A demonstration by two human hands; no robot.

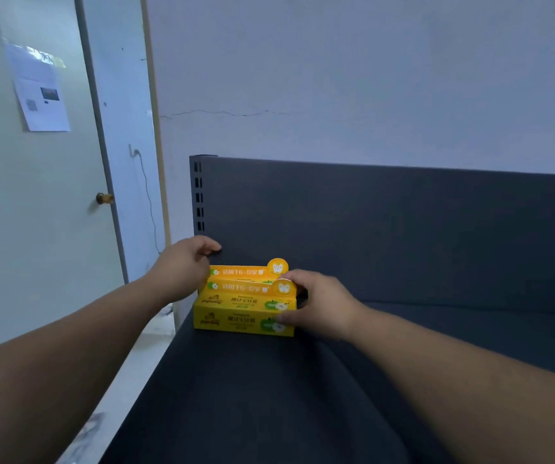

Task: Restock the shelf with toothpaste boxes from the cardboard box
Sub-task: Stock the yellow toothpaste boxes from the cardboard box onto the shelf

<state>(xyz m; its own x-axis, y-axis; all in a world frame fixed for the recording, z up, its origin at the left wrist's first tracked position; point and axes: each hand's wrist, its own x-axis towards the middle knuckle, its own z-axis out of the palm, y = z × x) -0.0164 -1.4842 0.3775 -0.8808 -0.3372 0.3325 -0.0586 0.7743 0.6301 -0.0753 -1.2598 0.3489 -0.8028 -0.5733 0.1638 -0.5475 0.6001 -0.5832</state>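
The right hand (319, 303) is clamped on the right end of two yellow toothpaste boxes (242, 309), set on the dark shelf (269, 396) at mid-frame. The left hand (182, 269) is laid at their left end; its grip cannot be told.

Toothpaste boxes (242, 318) on shelf (269, 396) between left hand (182, 269) and right hand (319, 303)

Dim, bluish indoor light with soft shadows; wide-angle bending at the edges, slight overall softness.

Plain room: slotted shop shelf (336, 380), door (35, 212).
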